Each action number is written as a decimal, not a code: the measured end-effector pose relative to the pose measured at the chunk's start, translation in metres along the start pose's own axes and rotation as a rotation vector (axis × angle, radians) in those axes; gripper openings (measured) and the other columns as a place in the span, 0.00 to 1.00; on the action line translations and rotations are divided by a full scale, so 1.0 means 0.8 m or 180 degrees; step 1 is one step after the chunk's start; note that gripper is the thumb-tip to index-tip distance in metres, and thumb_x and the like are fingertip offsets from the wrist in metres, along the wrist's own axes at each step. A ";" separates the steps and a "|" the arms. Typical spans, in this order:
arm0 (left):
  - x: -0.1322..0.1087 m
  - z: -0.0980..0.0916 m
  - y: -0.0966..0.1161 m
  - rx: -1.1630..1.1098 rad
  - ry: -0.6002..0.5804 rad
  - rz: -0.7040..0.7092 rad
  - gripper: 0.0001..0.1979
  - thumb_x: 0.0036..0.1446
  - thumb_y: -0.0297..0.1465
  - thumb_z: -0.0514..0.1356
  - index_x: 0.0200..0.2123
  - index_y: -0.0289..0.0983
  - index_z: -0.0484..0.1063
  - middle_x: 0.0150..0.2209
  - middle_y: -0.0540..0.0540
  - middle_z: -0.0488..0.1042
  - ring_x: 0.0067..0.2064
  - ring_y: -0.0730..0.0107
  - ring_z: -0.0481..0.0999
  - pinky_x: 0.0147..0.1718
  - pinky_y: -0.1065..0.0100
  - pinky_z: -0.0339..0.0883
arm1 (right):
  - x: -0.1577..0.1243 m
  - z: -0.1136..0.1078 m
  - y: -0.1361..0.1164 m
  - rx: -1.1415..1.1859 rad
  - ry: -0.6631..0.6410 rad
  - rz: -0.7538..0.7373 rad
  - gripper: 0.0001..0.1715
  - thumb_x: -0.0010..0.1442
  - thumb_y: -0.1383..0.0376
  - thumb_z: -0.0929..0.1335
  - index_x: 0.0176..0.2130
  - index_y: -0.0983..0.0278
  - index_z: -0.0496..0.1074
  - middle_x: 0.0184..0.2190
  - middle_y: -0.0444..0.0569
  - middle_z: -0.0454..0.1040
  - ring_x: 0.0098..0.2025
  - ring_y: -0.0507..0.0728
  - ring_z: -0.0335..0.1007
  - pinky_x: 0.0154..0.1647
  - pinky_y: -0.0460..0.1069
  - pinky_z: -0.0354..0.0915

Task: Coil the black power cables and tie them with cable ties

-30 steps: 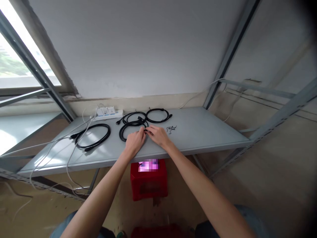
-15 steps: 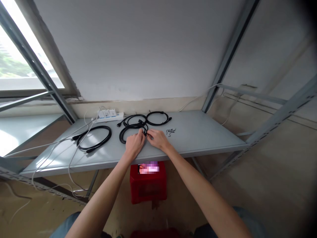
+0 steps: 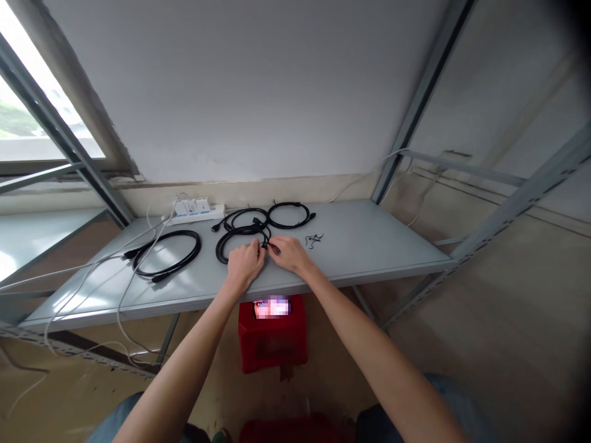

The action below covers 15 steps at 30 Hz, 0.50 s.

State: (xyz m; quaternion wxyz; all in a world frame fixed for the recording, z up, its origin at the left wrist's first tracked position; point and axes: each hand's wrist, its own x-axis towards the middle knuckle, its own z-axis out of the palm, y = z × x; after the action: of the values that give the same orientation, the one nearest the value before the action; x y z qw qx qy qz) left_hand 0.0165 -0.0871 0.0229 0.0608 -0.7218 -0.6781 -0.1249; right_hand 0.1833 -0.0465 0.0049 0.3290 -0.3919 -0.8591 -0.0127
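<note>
A coiled black cable (image 3: 220,249) lies near the front middle of the shelf. My left hand (image 3: 246,263) is closed on its right side, fingertips pressed together. Just to the right, my right hand (image 3: 289,253) pinches a thin black piece at the same spot, seemingly a twist tie; the fingers partly hide it. Behind this coil rest two more, a black cable with plugs (image 3: 239,211) and a smaller coil (image 3: 290,226). Several loose black twist ties (image 3: 314,240) lie right of my right hand.
At the left, another coiled black cable (image 3: 196,253) lies under loose white cords (image 3: 124,289). A white power strip (image 3: 196,216) stands against the wall. Metal uprights (image 3: 427,98) frame the grey shelf (image 3: 369,246). Below is a red stool (image 3: 272,338) with a lit screen on it.
The whole view has shifted slightly, so things appear a little further left and higher. Both hands stay at the coil's right side; my right fingers have shifted slightly in their pinch.
</note>
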 end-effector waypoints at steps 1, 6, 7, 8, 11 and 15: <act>0.000 0.000 0.000 0.0009 -0.0022 0.0021 0.19 0.72 0.37 0.45 0.49 0.37 0.73 0.40 0.36 0.82 0.43 0.51 0.82 0.42 0.61 0.66 | 0.000 0.000 0.000 -0.0011 0.0005 0.0015 0.09 0.69 0.66 0.66 0.36 0.62 0.74 0.34 0.47 0.76 0.33 0.53 0.68 0.35 0.48 0.55; 0.002 0.005 -0.001 0.0011 -0.0078 0.0164 0.22 0.71 0.37 0.44 0.46 0.36 0.77 0.40 0.34 0.81 0.43 0.49 0.81 0.42 0.59 0.67 | -0.001 0.005 0.003 -0.0043 0.0026 0.0022 0.10 0.71 0.64 0.65 0.39 0.62 0.76 0.36 0.48 0.76 0.34 0.54 0.68 0.36 0.48 0.56; 0.002 0.006 -0.002 0.0001 -0.0075 0.0181 0.22 0.71 0.37 0.45 0.46 0.36 0.77 0.39 0.35 0.81 0.43 0.48 0.81 0.41 0.59 0.67 | -0.001 0.006 0.004 -0.0035 0.0034 0.0015 0.10 0.71 0.64 0.65 0.40 0.62 0.76 0.36 0.48 0.76 0.35 0.54 0.68 0.36 0.48 0.57; 0.003 0.007 -0.003 -0.0012 -0.0071 0.0193 0.22 0.70 0.37 0.45 0.45 0.36 0.77 0.39 0.35 0.81 0.43 0.48 0.81 0.41 0.59 0.67 | -0.001 0.007 0.005 -0.0026 0.0036 0.0014 0.10 0.71 0.64 0.65 0.41 0.62 0.76 0.36 0.48 0.76 0.35 0.54 0.68 0.36 0.48 0.57; 0.004 0.010 -0.004 -0.0068 -0.0102 0.0232 0.22 0.70 0.37 0.45 0.45 0.36 0.78 0.39 0.35 0.81 0.43 0.48 0.81 0.42 0.58 0.67 | -0.001 0.007 0.007 -0.0011 0.0001 0.0056 0.10 0.71 0.64 0.64 0.41 0.61 0.76 0.36 0.48 0.76 0.35 0.55 0.68 0.36 0.48 0.57; 0.004 0.011 -0.005 -0.0129 -0.0104 0.0274 0.24 0.71 0.40 0.44 0.48 0.36 0.76 0.38 0.35 0.81 0.43 0.47 0.81 0.42 0.58 0.66 | -0.001 0.006 0.006 -0.0023 0.0055 0.0094 0.11 0.72 0.65 0.63 0.43 0.61 0.76 0.39 0.49 0.77 0.37 0.55 0.70 0.37 0.48 0.58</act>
State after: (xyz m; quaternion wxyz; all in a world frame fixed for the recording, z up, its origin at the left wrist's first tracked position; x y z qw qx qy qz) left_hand 0.0139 -0.0811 0.0149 0.0403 -0.7533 -0.6446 -0.1240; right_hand 0.1840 -0.0427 -0.0003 0.3351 -0.4056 -0.8503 -0.0143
